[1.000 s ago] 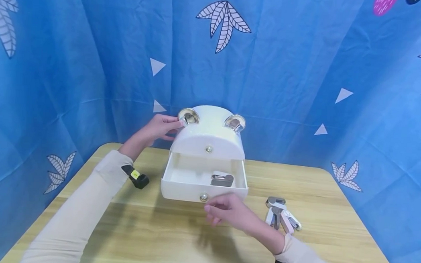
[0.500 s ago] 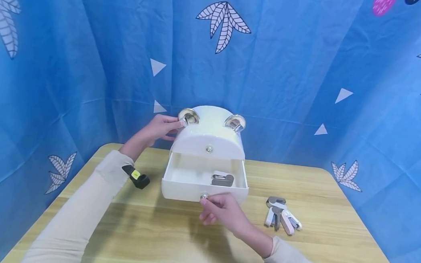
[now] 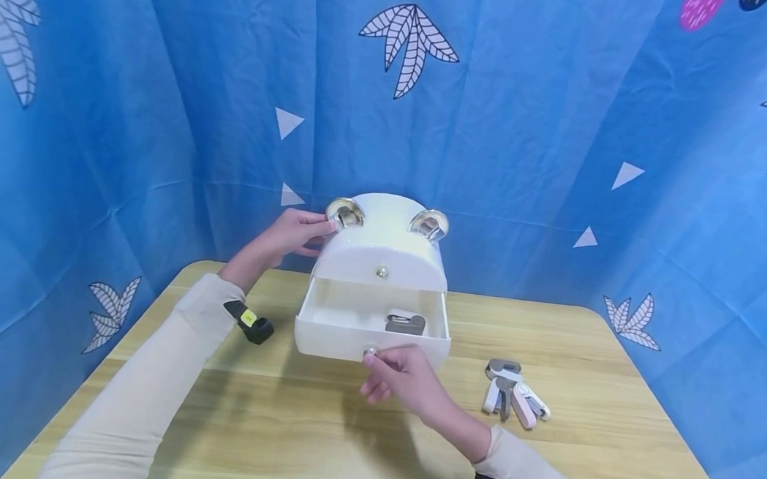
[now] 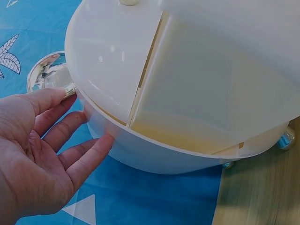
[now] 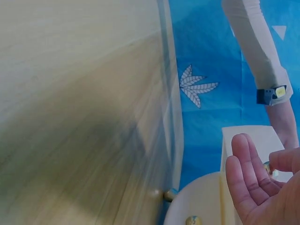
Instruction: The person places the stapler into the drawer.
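A white two-drawer storage box point(image 3: 387, 229) with shiny ears stands at the back of the table. Its lower drawer point(image 3: 331, 341) is pulled out, and a grey and white mini stapler point(image 3: 405, 324) lies inside on the right. My left hand point(image 3: 294, 232) pinches the base of the left ear point(image 4: 47, 70) between thumb and index finger, the other fingertips against the box's side wall. With thumb and forefinger, my right hand point(image 3: 404, 380) grips the small round drawer knob point(image 5: 268, 168), its other fingers loosely bent below. Fingers partly cover the knob.
Several mini staplers point(image 3: 505, 382) in grey, white and pink lie in a cluster on the wooden table point(image 3: 586, 369), right of the drawer. A blue curtain point(image 3: 509, 130) with leaf prints hangs close behind the box and along both sides.
My right hand has moved left onto the knob and taken hold of it. The lower drawer has slid slightly inward. My left hand has stayed at the ear.
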Demonstrator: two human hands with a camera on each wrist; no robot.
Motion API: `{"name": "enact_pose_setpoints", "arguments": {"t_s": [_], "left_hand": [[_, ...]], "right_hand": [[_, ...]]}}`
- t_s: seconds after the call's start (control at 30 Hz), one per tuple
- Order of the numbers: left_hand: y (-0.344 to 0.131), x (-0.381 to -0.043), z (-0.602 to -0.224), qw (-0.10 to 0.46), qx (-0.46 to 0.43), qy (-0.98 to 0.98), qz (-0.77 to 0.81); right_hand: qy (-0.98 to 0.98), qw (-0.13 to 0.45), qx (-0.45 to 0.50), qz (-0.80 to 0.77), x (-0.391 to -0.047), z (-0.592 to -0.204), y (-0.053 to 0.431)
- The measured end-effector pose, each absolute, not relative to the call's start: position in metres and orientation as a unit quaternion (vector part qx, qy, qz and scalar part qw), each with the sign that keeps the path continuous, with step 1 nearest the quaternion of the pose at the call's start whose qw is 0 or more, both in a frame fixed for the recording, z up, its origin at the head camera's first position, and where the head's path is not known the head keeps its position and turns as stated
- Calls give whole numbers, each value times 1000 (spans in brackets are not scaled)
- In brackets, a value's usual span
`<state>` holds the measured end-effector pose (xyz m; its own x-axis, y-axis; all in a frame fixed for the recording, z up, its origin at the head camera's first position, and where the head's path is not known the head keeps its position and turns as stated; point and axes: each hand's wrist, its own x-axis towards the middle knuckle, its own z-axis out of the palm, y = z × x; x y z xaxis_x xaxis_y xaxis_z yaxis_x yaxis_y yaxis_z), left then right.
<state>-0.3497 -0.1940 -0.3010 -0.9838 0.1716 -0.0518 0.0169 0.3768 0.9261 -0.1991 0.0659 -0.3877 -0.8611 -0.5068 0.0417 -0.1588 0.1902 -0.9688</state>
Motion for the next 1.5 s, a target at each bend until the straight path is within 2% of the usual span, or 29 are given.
{"name": "enact_pose_setpoints", "arguments": {"t_s": [0.13, 0.63, 1.07, 1.5], "left_hand": [[-193, -349, -300, 71, 56, 824, 560], [-193, -348, -297, 68, 53, 821, 565], [-189, -344, -297, 67, 43, 808, 584], [-187, -346, -296, 64, 39, 816, 573]], "right_hand": [[761, 136, -216, -596, -213, -399, 67], [765, 112, -197, -603, -241, -397, 65], [763, 127, -157, -614, -249, -376, 58], [750, 122, -140, -634, -282, -399, 59]]}}
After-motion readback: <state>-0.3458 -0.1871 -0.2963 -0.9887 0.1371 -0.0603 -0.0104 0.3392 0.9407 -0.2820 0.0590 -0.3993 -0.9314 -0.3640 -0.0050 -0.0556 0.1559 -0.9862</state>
